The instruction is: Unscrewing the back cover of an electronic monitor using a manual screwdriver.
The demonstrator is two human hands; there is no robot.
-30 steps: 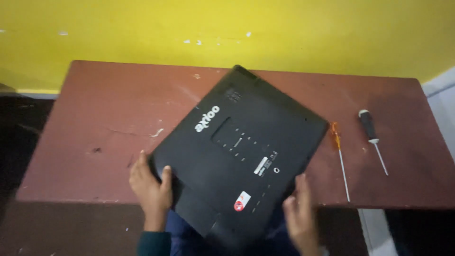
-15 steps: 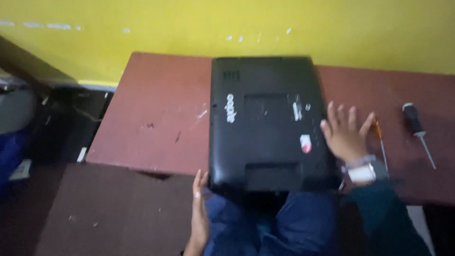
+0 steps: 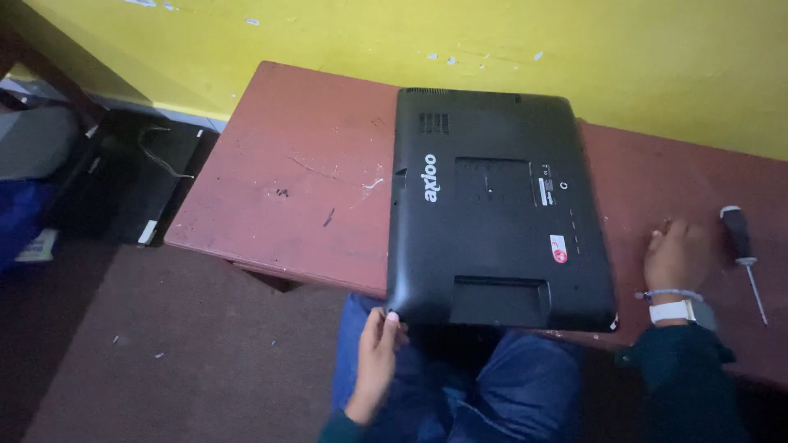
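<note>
A black flat computer (image 3: 492, 213) lies back side up on a reddish-brown table (image 3: 304, 180), its near edge hanging over my lap. My left hand (image 3: 376, 353) reaches up from below and grips the near left corner of the casing. My right hand (image 3: 675, 256), with a white watch on the wrist, rests on the table just right of the casing. Its fingers are curled down, and what lies under them is hidden. A black-handled screwdriver (image 3: 741, 246) lies a little to the right of that hand.
A yellow wall (image 3: 492, 41) runs along the table's far edge. Dark flat items and a cable (image 3: 156, 180) sit on the floor to the left. My legs in blue trousers (image 3: 492, 394) are under the table's near edge.
The black computer has been turned square to the table edge and pushed farther onto it. My right hand left the casing for the table beside it, covering the orange screwdriver's spot.
</note>
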